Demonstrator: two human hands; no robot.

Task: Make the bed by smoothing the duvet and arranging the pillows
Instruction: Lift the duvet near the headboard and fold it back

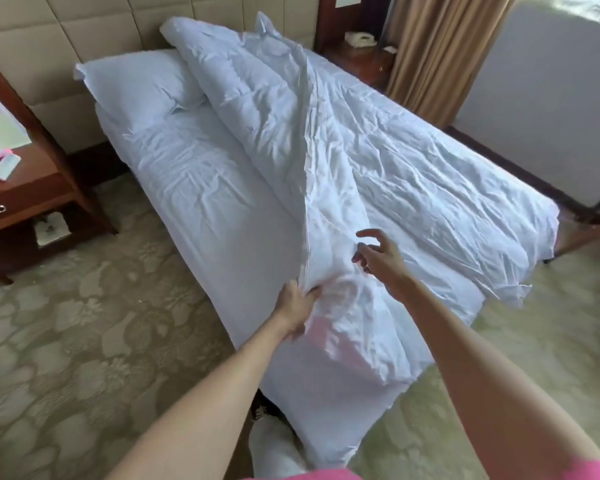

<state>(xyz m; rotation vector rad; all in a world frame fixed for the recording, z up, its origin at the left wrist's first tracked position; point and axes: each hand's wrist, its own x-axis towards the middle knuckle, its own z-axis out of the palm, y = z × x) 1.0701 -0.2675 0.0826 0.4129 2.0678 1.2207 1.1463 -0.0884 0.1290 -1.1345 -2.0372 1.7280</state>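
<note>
Duvet [343,161] edge — in left hand [297,306]

Soft daylight enters from a blown-out window [589,8] far beyond the right grip [378,258], leaving the white duvet [378,161] bright with gentle crease shadows. Wide-angle bending curves the frame edges, and detail is slightly soft throughout.

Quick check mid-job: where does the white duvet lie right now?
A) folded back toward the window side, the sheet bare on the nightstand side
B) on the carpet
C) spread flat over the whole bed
A: the white duvet is bunched toward the window side, leaving the white bed sheet bare, while the left hand grips its edge.
</note>
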